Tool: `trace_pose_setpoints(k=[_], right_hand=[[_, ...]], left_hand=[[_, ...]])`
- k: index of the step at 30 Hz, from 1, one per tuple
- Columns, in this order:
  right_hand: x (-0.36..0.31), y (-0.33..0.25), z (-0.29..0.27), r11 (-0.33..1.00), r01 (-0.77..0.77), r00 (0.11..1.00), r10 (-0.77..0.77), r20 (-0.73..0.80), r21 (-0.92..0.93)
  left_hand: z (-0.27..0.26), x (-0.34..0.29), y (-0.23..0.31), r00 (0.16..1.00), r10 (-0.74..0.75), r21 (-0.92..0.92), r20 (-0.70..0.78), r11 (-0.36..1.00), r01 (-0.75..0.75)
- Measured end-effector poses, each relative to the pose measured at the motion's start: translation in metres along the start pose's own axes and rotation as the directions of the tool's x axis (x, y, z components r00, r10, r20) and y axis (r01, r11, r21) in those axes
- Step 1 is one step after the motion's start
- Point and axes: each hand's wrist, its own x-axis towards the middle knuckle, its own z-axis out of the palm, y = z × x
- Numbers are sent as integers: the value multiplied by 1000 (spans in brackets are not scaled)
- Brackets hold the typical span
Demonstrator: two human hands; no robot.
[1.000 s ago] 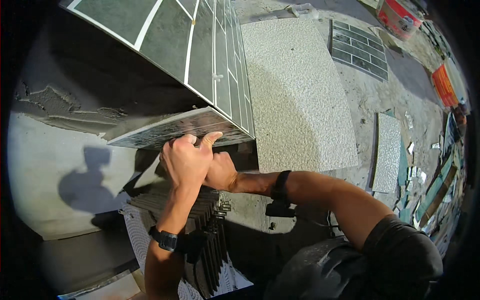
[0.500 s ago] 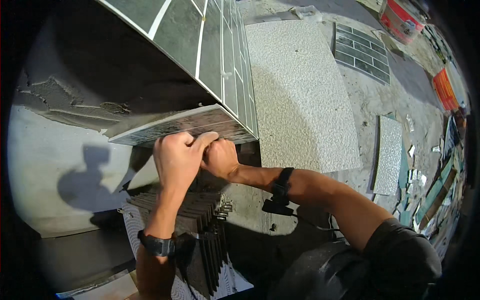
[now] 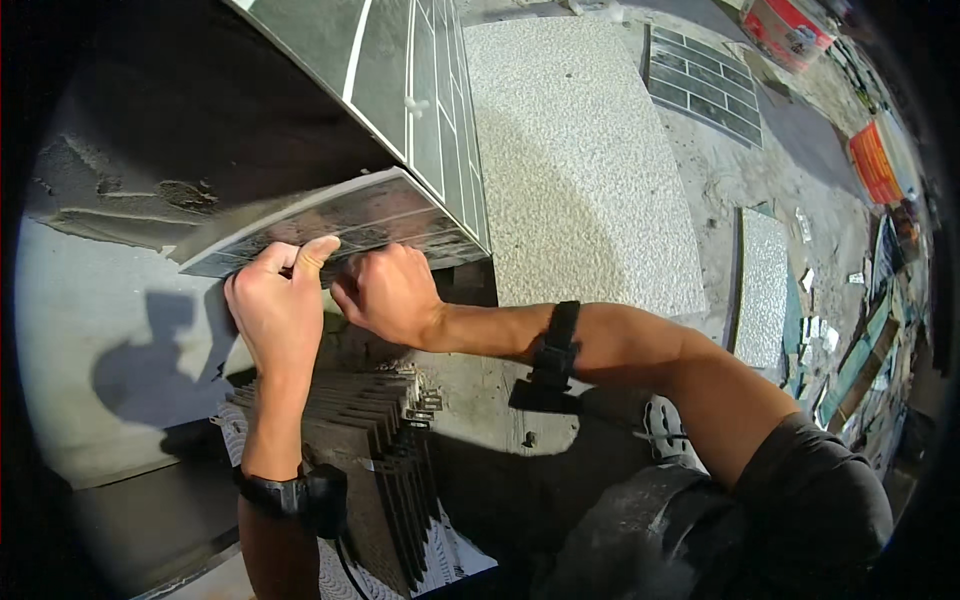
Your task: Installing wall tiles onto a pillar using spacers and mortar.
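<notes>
A glossy dark tile (image 3: 365, 215) with pale joint lines stands along the foot of a dark wall face (image 3: 230, 100). Its right end meets the corner of a green-grey, brick-patterned wall (image 3: 445, 110). My left hand (image 3: 275, 310), fingers curled and thumb raised, rests against the left part of the tile's face. Just right of it, my right hand (image 3: 390, 295) is a closed fist, knuckles against the same tile. Neither hand shows anything held inside. Below my hands, several dark thin tiles (image 3: 375, 430) stand on edge in a stack.
A large rough-textured pale sheet (image 3: 580, 170) lies on the floor to the right. Beyond it are a brick-patterned panel (image 3: 705, 85), a red bucket (image 3: 785, 35) and an orange container (image 3: 880, 160). Broken tile offcuts (image 3: 860, 370) litter the far right. Rough mortar (image 3: 130, 200) lines the wall base.
Both hands have moved left along the tile, and a gap has opened between them. The whole view has shifted slightly.
</notes>
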Motion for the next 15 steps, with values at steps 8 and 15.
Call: trace_pose_setpoints(k=[8, 15], right_hand=[[8, -7, -5, 998, -54, 998, 53, 34, 44], [4, -8, -4, 999, -32, 999, 33, -15, 7]], left_hand=[[5, 2, 0, 999, 30, -68, -15, 997, -31], [-1, -3, 4, 999, -6, -17, 42, 1000, 7]])
